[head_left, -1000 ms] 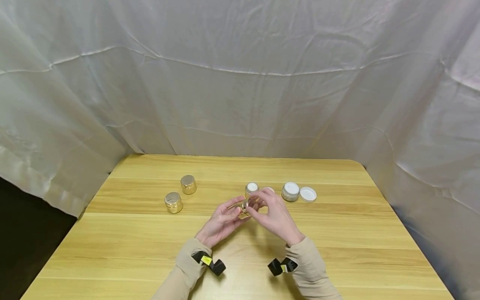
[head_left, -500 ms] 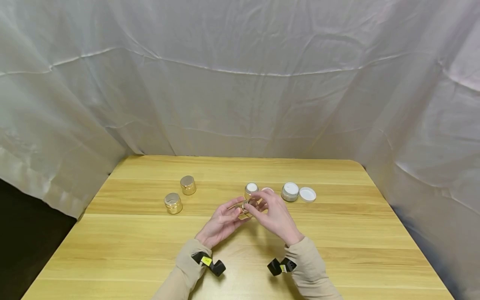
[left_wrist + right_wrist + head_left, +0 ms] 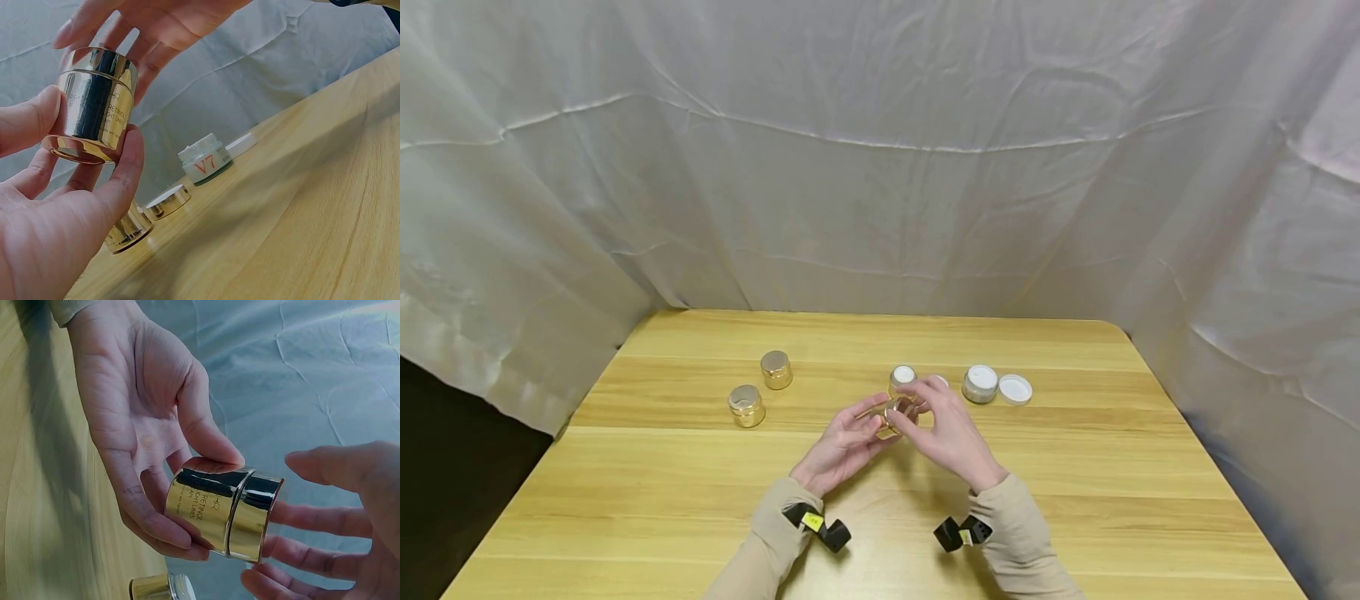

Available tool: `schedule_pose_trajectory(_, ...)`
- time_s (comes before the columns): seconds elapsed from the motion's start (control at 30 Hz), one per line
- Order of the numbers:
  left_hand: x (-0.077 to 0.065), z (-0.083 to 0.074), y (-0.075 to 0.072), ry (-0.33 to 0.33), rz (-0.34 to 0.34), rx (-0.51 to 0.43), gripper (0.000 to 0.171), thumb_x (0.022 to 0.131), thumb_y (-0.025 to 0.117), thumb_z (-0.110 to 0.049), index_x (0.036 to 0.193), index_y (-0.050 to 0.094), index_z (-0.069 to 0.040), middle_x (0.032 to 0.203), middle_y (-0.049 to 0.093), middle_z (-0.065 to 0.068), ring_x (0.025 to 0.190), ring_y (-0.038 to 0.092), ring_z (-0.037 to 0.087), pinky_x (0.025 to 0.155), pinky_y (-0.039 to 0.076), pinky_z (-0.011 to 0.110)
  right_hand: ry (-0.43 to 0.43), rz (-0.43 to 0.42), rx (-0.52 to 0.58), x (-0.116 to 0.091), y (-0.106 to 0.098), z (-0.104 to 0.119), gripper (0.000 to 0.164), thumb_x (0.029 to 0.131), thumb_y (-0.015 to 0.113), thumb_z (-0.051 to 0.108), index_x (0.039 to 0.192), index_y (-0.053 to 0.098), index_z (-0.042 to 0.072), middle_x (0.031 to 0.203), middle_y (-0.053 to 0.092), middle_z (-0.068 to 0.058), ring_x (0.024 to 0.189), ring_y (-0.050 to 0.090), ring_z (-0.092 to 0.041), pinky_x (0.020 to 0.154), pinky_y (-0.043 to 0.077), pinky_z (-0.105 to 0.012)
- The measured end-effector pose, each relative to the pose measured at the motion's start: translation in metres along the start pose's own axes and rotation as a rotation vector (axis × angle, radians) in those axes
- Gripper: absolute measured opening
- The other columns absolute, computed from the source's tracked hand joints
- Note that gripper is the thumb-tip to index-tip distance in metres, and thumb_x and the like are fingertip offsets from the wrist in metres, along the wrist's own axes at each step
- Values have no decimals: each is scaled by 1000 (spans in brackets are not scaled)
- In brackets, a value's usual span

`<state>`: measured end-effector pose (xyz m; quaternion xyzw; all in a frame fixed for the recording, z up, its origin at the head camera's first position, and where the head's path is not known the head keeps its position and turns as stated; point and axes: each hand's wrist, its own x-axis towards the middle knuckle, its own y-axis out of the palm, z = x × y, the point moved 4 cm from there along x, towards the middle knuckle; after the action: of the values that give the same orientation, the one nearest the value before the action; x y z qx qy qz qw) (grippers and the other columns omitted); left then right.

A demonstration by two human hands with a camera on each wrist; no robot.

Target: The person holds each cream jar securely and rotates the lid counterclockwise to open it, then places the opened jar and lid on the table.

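Note:
A shiny gold cream jar (image 3: 90, 112) with its gold lid (image 3: 257, 515) on is held tilted above the table. My left hand (image 3: 841, 448) grips the jar's body between thumb and fingers, and small print shows on its side. Around the lid end hovers my right hand (image 3: 953, 435). Its fingers reach behind the lid, while its thumb stands a little off it in the right wrist view. Just beyond the hands is an uncovered gold jar (image 3: 903, 378) with a white top; its gold-rimmed lid (image 3: 167, 201) lies upturned beside it.
A clear glass jar (image 3: 981, 384) marked V7, with white contents or inner cover, stands to the right beside its upturned white lid (image 3: 1016, 389). Two closed gold jars, a front one (image 3: 747, 406) and a back one (image 3: 777, 369), stand at left. Grey cloth hangs behind the wooden table (image 3: 1112, 467).
My right fingers have shifted slightly around the lid, and more of it shows now than half a second ago. My left hand and the jar stay in place.

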<state>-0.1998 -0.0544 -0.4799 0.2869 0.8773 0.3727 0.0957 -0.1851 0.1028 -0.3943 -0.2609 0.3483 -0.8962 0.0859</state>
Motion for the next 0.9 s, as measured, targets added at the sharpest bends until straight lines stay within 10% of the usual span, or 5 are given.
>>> schedule_pose_trajectory(0.9, -1, 0, 1, -1, 23, 2, 47, 99, 58, -5, 141, 39, -3, 121, 63, 2, 114, 65, 11, 113, 49, 32, 60, -25, 13, -1, -1, -1, 28, 89, 76, 22, 112, 72, 6, 103, 68, -11, 87, 67, -24, 76, 62, -38)
